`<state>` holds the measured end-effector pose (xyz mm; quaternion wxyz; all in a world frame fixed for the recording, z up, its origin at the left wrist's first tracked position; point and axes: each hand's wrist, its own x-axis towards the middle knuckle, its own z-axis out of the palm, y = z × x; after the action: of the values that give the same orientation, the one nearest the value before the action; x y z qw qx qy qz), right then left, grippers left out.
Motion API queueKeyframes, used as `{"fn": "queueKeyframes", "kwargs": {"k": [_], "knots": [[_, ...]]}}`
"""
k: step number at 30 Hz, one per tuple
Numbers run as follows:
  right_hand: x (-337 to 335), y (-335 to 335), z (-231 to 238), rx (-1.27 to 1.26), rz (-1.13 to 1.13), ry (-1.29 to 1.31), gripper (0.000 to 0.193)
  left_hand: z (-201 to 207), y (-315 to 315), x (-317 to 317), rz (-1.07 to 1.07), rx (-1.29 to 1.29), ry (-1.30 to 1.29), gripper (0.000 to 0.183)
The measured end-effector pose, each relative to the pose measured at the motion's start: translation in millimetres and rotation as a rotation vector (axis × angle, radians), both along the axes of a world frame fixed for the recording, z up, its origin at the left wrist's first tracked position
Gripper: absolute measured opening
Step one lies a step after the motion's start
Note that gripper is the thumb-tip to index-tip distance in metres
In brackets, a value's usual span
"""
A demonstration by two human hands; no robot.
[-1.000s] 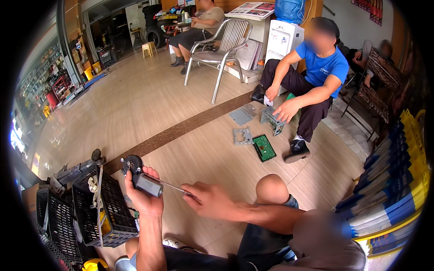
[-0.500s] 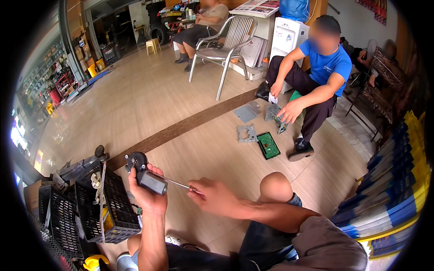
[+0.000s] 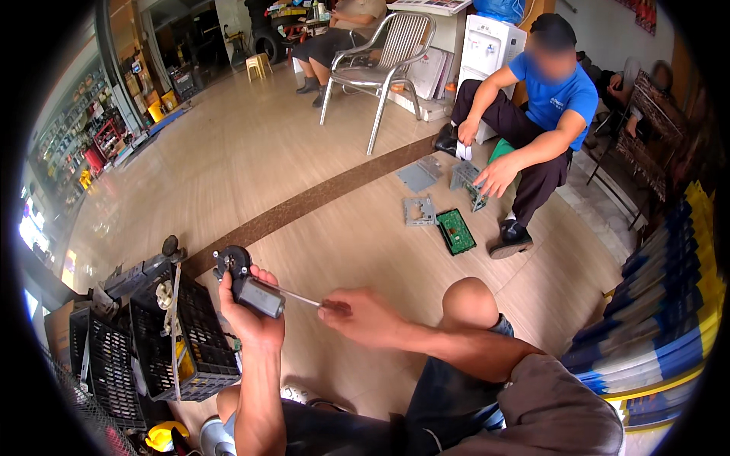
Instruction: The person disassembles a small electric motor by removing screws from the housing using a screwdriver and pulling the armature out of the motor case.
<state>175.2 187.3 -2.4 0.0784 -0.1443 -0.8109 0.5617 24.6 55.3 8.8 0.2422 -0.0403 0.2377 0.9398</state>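
In my left hand [image 3: 255, 315] lies a small electric gear motor [image 3: 261, 298], a silver cylinder joined to a round black gear housing [image 3: 233, 262]. My fingers wrap round its body from below and behind. My right hand [image 3: 361, 318] grips the handle of a screwdriver [image 3: 308, 301]. Its thin metal shaft points left to the motor, near my left fingertips. Whether the tip touches a screw cannot be made out.
Black plastic crates [image 3: 182, 342] stand at my left. Ahead, a person in a blue shirt [image 3: 559, 95] sits by a green circuit board [image 3: 456, 232] and grey metal frames [image 3: 418, 210] on the floor. A metal chair [image 3: 384, 76] stands farther back; blue-yellow packages [image 3: 661, 304] line the right.
My view has tilted slightly, shifting the scene. The motor and the screwdriver stay in my hands; my right hand has turned a little about the handle.
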Motion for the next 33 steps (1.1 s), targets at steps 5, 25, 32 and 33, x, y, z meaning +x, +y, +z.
{"fn": "queueKeyframes", "kwargs": {"k": [5, 25, 32, 33], "knots": [[-1.3, -5.5, -10.2, 0.244, -0.186, 0.358, 0.028, -4.7, -1.7, -2.6, -0.024, -0.001, 0.045, 0.037], [-5.0, 11.2, 20.8, -0.205, 0.028, -0.277, 0.034, -14.0, -10.8, -15.7, -0.079, 0.027, 0.029, 0.041], [-1.2, 17.5, -14.2, 0.093, -0.084, 0.199, 0.030, -11.5, 16.1, -5.8, -0.076, 0.009, 0.043, 0.039], [0.4, 14.1, -11.5, 0.017, -0.086, 0.146, 0.028, -6.9, 13.3, -5.3, -0.066, 0.018, 0.043, 0.039]]}}
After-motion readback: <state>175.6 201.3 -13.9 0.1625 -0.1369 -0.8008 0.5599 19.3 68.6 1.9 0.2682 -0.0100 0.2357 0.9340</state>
